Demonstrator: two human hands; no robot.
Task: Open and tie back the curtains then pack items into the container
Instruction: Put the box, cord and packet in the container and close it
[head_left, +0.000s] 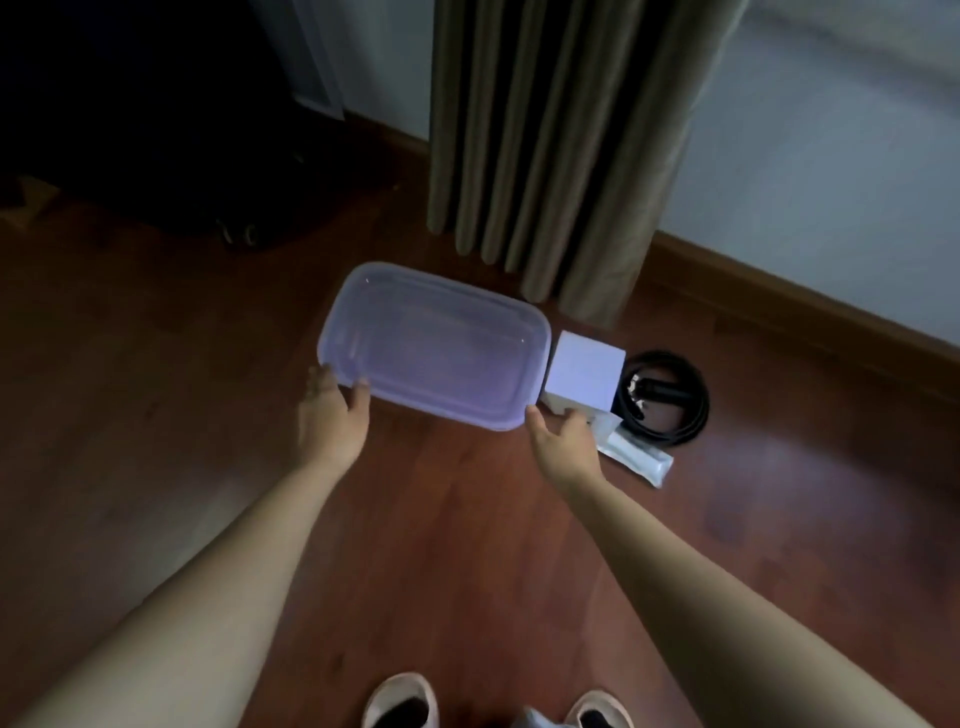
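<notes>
A translucent plastic container (436, 345) with its lid on sits on the wooden floor. My left hand (332, 415) grips its near left corner, thumb on top. My right hand (563, 439) touches its near right corner, fingers spread. Right of the container lie a white box (587, 376), a coiled black cord (665, 400) and a clear wrapped packet (641, 457). A beige curtain (561, 145) hangs bunched together behind the container, down to the floor.
A wooden skirting board (810, 317) runs along the pale wall at the right. A dark piece of furniture on castors (239, 231) stands at the back left. My two slippered feet (400, 701) are at the bottom edge.
</notes>
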